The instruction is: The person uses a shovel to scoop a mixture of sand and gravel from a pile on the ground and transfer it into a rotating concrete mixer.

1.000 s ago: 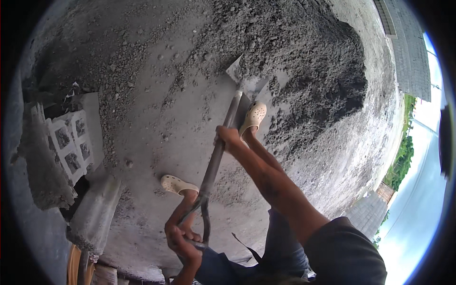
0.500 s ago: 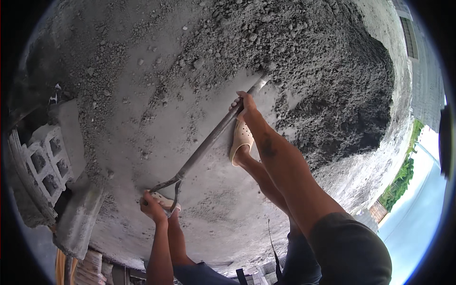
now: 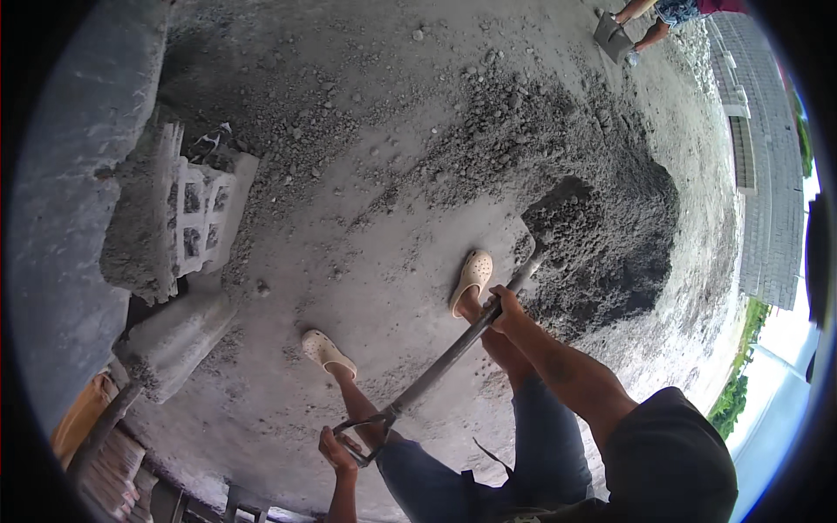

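Observation:
My left hand (image 3: 337,450) is closed on the D-shaped grip of a shovel (image 3: 449,353), low in the view near my left thigh. Farther along, my right hand (image 3: 506,307) wraps round the shaft close to the blade end. The shovel slants up and to the right, into a pile of damp grey cement-like mix (image 3: 610,253). A dark heap of the mix covers most of the blade, so only a bit of its edge shows. Both of my feet, in beige clogs (image 3: 475,275), stand on the dusty ground left of the pile.
At the left lie a hollow concrete block (image 3: 202,213) and a rough concrete slab piece (image 3: 179,340) beside a grey wall (image 3: 78,174). Another person (image 3: 667,17) stands at the top right with a grey shovel blade (image 3: 613,37). A block wall (image 3: 758,166) runs along the right.
My view has shifted, bringing the other person into sight. Both hands and the shovel sit lower in the picture, and its blade end now carries a dark heap of mix.

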Motion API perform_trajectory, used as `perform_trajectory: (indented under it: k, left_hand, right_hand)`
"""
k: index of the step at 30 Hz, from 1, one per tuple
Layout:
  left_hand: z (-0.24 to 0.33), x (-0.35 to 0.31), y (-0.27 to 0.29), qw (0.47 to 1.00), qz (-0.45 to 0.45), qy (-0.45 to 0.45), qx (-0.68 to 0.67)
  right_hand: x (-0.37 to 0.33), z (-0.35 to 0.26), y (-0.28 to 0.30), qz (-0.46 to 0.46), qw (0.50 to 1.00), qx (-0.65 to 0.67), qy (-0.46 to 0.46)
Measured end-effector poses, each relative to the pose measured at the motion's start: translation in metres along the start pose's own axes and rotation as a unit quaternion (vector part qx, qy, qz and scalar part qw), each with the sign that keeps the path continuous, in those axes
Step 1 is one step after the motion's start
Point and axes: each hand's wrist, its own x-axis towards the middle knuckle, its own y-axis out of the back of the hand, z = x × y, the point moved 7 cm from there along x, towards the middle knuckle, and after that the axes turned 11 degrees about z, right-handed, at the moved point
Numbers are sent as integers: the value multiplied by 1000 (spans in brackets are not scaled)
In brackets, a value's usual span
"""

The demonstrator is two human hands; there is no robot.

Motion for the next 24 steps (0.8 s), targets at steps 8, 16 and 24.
perform_trajectory:
  k: [8, 16, 24]
  left_hand:
    - [33, -86, 282, 982, -31, 34, -184]
    - [94, -89, 408, 911, -72, 55, -403]
    - [138, -126, 384, 971, -115, 40, -204]
  right_hand:
    - [-379, 118, -1, -133, 981, -44, 135]
    - [-821, 306, -106, -422, 801, -127, 406]
    - [-900, 461, -133, -639, 673, -134, 347]
